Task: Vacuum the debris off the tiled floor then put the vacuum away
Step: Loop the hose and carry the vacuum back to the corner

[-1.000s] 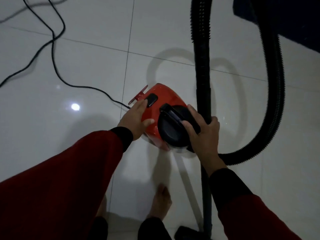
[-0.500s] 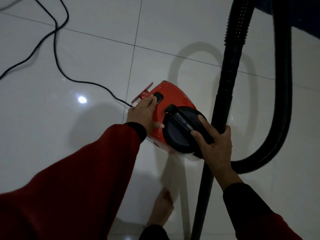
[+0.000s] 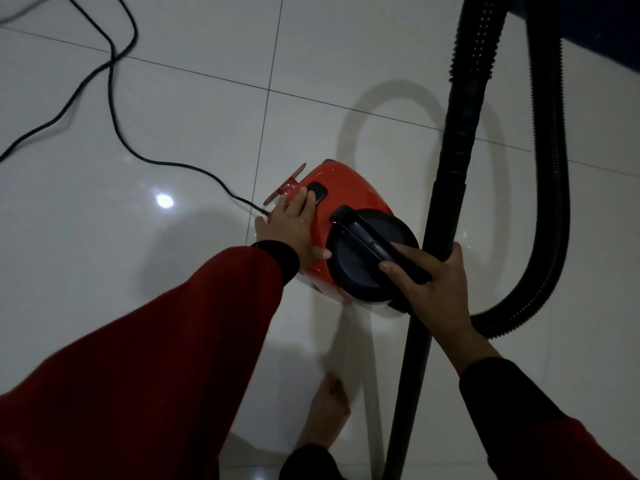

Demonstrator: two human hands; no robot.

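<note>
The red vacuum [image 3: 349, 206] is sitting on the white tiled floor [image 3: 363, 57] near the middle of the frame, its round black cover and carry handle [image 3: 367, 237] facing up. The person's left hand [image 3: 294, 226] is lying over the red body at centre left, fingers fairly straight, with the fingertips reaching the black button [image 3: 319, 192] on top; it is pressing or resting there rather than gripping anything. The right hand [image 3: 433, 289], at centre right, is holding the black wand [image 3: 446, 209] between thumb and palm while its fingers are stretching across the lower end of the carry handle. The wand is running steeply from the top right of the frame down to the bottom edge, passing just beside the vacuum. The ribbed black hose [image 3: 550, 188] is looping down the right side and curling back toward the vacuum's lower end. A black power cord [image 3: 114, 98] is trailing from the vacuum's left end toward the upper left. Both sleeves are red, and a bare foot [image 3: 327, 410] is showing on the tiles at the bottom centre.
</note>
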